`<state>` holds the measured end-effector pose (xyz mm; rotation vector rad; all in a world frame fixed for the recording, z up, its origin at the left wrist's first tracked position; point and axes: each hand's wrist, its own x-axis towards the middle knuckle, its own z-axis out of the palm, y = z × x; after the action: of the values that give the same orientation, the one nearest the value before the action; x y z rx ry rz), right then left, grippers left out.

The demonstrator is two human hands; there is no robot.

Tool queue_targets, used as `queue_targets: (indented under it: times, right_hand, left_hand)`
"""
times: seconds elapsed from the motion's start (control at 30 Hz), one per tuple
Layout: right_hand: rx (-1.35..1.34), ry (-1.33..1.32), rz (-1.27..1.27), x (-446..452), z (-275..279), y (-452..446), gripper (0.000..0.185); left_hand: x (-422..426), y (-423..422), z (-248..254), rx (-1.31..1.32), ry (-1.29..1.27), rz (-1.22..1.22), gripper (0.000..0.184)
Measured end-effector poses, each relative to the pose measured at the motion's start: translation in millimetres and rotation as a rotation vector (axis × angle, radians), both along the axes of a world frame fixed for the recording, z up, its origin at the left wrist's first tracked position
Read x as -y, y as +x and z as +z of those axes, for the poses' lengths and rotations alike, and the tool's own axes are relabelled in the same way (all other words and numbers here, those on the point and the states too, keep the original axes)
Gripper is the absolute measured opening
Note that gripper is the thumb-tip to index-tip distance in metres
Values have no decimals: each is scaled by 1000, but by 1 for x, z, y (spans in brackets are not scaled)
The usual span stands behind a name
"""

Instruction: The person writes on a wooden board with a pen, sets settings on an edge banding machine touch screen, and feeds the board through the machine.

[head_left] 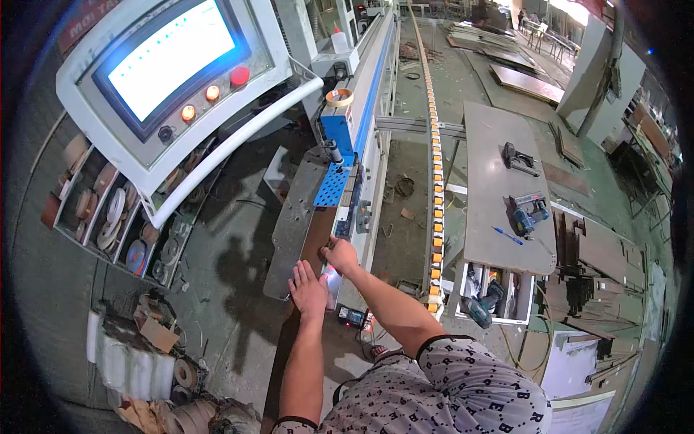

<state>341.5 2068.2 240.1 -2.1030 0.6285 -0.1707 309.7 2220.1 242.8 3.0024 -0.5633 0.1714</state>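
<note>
A long, narrow brown board [318, 235] lies on the machine's infeed and runs forward under a blue perforated guard [335, 185]. My left hand [309, 291] rests flat on the board, its fingers stretched out and spread. Just ahead of it, my right hand [340, 257] is closed at the board's right edge with bent fingers; their undersides are hidden. A grey metal side table [289, 242] supports the board's left side. Behind my hands the board continues down toward my body, partly covered by my left forearm.
A control panel [173, 65] with a lit screen hangs at upper left, above a shelf of edging rolls [116, 210]. To the right runs a roller rail [436, 239]. Past it, a grey table [499, 210] bears two nail guns and a blue pen, above an open tool drawer [463, 289].
</note>
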Motion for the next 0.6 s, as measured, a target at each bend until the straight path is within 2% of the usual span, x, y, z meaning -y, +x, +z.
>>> queue_targets:
  times: [0.1, 0.2, 0.23, 0.33, 0.47, 0.5, 0.6]
  right_hand:
    - [-32, 38, -12, -1, 9, -4, 57]
    - [-18, 47, 13, 1, -1, -1, 61]
    - [-19, 55, 9, 1, 23, -13, 65]
    - [-32, 31, -1, 0, 18, -10, 67]
    - [-69, 68, -36, -3, 16, -8, 55]
    - [-31, 57, -24, -2, 15, -9, 65]
    - [-22, 44, 5, -1, 13, -8, 63]
  left_hand:
    - [-1, 0, 1, -16, 7, 3, 74]
    - [-1, 0, 3, -18, 16, 2, 75]
    - [-1, 0, 2, -14, 20, 2, 75]
    - [-1, 0, 2, 9, 8, -8, 75]
    - [-1, -1, 4, -6, 11, -3, 76]
    - [-2, -1, 4, -6, -10, -6, 76]
    - [-2, 0, 4, 30, 15, -5, 75]
